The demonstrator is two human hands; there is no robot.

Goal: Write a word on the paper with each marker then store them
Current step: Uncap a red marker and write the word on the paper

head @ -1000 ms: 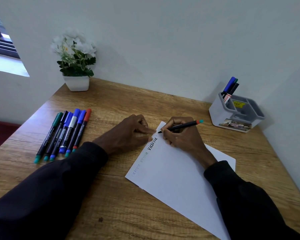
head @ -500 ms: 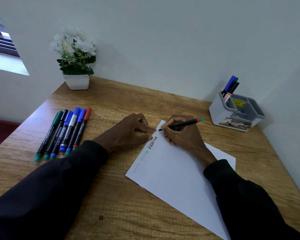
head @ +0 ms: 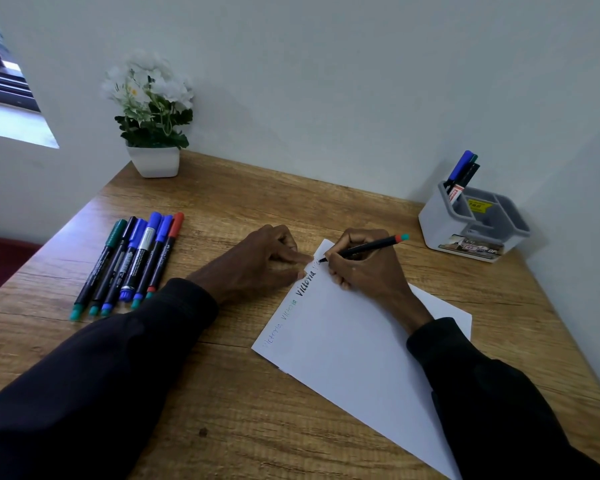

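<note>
Hardly moved, marker (head: 364, 248) in right hand (head: 368, 271) touches paper (head: 354, 344) beside left hand (head: 257, 261).

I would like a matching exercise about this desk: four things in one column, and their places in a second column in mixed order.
Things:
1. flower pot
2. grey organiser
3. row of markers
4. black marker

Places:
A. held in the right hand, tip on the paper
B. far right of the desk
C. lying left of the left hand
D. far left corner, by the wall

Pairs: 1-D, 2-B, 3-C, 4-A
</note>
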